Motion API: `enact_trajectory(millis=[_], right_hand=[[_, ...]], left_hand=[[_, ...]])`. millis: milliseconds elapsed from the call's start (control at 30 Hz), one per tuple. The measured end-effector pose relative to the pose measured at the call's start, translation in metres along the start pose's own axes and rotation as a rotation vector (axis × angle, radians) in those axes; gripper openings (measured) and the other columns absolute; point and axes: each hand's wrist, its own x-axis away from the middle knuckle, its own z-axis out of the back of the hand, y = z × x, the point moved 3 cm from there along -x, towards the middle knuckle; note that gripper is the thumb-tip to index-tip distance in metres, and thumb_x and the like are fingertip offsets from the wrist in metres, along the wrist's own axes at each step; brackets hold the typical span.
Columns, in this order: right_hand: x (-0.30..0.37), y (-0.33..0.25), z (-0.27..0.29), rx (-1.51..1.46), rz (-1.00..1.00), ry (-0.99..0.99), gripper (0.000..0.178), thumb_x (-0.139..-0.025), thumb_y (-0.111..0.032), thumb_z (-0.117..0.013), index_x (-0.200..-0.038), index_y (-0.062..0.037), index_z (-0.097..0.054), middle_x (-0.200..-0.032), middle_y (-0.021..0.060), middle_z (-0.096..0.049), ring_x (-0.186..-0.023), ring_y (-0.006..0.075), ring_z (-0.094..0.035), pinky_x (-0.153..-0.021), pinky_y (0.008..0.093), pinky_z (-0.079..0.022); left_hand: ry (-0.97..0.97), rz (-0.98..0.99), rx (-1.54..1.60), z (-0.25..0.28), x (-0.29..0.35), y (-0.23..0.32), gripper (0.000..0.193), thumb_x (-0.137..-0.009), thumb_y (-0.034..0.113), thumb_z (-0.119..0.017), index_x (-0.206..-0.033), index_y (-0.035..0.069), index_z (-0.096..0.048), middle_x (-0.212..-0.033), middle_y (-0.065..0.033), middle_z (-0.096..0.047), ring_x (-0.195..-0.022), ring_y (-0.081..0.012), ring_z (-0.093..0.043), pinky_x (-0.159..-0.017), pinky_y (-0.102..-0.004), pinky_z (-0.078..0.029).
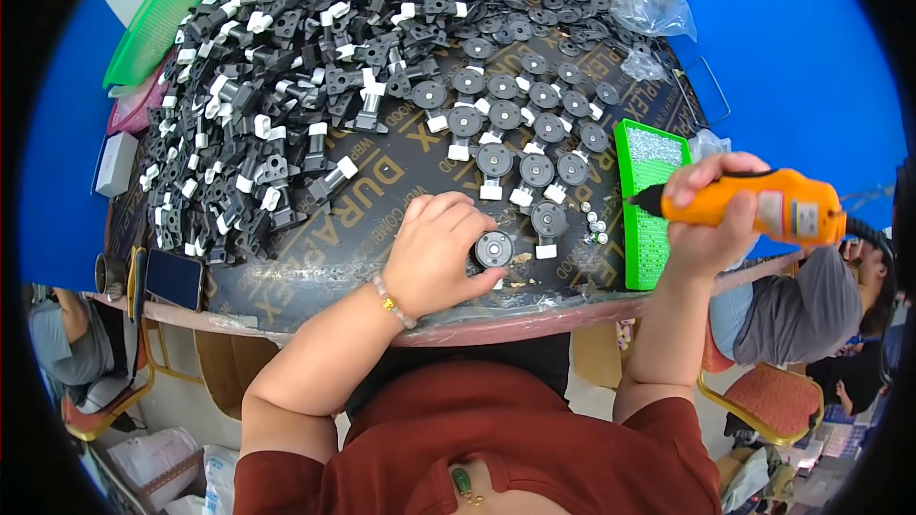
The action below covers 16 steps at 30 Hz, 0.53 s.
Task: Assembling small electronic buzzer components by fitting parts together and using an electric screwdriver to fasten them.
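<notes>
While the left hand [434, 253] curls its fingers against one round black disc part [494, 249] at the worktop's [382, 229] near edge, the right hand [711, 215] grips one orange power screwdriver [763, 205] above one green screw tray [649, 200]. Roughly twenty disc assemblies [520, 124] lie in rows; a heap of black-and-white parts [277, 86] fills the far left. Gold lettering marks the dark worktop.

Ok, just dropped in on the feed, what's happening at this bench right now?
A person sits at a dark board covered with small parts. The left hand steadies a round grey part near the front edge, while the right hand holds an orange power screwdriver raised over a green tray. Similar round parts lie in rows behind, and a big heap of black and white pieces fills the left.
</notes>
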Motion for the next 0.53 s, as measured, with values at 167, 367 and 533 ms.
enact_trajectory(millis=[167, 367, 533], right_hand=[[0.026, 0.016, -0.078, -0.313, -0.163, -0.174, 0.047, -0.091, -0.035, -0.076, -0.113, -0.0022, -0.051, -0.081, 0.0132, -0.064, -0.063, 0.0177, -0.062, -0.056, 0.0294, -0.054], [0.036, 0.036, -0.108, -0.391, -0.253, -0.297, 0.041, -0.091, -0.024, -0.075, -0.115, -0.0005, -0.052, -0.086, 0.0122, -0.065, -0.066, 0.0135, -0.061, -0.060, 0.0260, -0.054], [0.042, 0.046, -0.108, -0.386, -0.285, -0.279, 0.046, -0.091, -0.026, -0.075, -0.121, -0.0018, -0.050, -0.086, 0.0129, -0.065, -0.068, 0.0141, -0.062, -0.060, 0.0262, -0.054]], left_hand=[[0.020, 0.034, 0.045, 0.001, 0.002, -0.003, 0.045, -0.066, 0.032, -0.086, -0.101, 0.012, -0.068, -0.100, -0.0046, -0.064, -0.110, -0.0251, -0.058, -0.095, -0.0415, -0.039], [0.004, 0.040, 0.084, 0.000, 0.001, -0.004, 0.045, -0.066, 0.031, -0.086, -0.101, 0.010, -0.067, -0.101, -0.0070, -0.064, -0.111, -0.0269, -0.058, -0.095, -0.0411, -0.040], [-0.038, 0.043, 0.086, 0.001, 0.002, -0.005, 0.046, -0.067, 0.032, -0.086, -0.101, 0.008, -0.065, -0.105, -0.0097, -0.064, -0.114, -0.0288, -0.057, -0.096, -0.0420, -0.040]])
